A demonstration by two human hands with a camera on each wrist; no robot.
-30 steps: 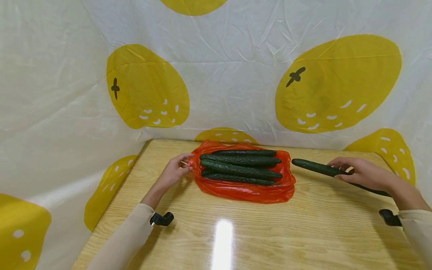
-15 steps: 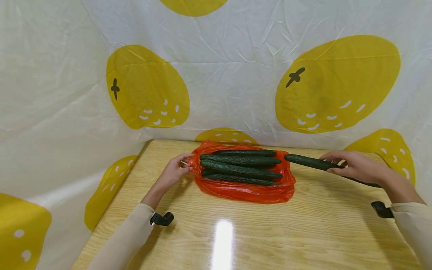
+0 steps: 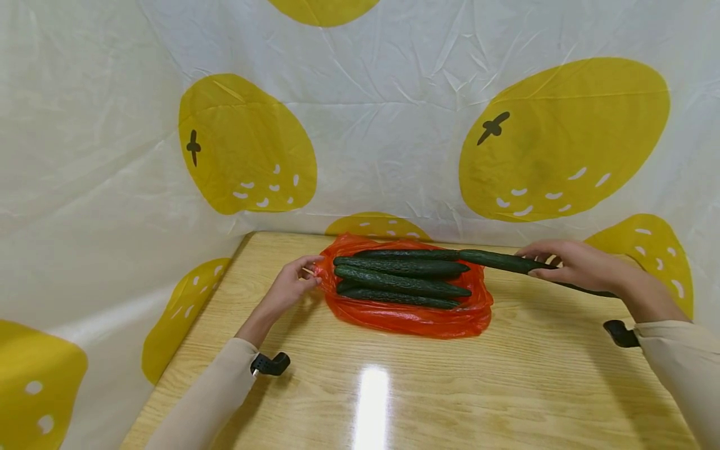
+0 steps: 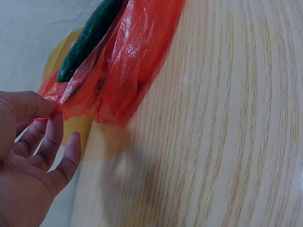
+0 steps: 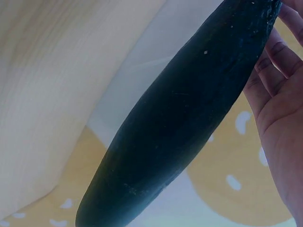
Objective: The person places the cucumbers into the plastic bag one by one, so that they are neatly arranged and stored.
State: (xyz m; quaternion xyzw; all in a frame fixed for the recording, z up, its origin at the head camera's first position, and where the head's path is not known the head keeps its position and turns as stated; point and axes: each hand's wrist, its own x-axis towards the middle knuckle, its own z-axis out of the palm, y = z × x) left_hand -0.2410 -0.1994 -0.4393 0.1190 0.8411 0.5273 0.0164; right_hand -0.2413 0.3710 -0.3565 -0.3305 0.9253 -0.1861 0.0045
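Observation:
Several dark green cucumbers lie side by side on a red plastic bag spread on the table. My left hand pinches the bag's left edge between thumb and forefinger; the left wrist view shows the bunched plastic at those fingertips. One more cucumber is in my right hand, gripped around its middle from above. Its left tip overlaps the right end of the rearmost cucumber in the head view. In the right wrist view the held cucumber runs diagonally, with the palm beside it.
The wooden table ends at a white curtain with yellow fruit prints, which hangs behind and to the left. A bright light reflection crosses the tabletop near the front. Black wrist devices sit at both sleeves.
My right hand has carried its cucumber left and slightly away from me, bringing its tip over the bag's right edge. The left hand, the bag and the cucumbers on it stay put.

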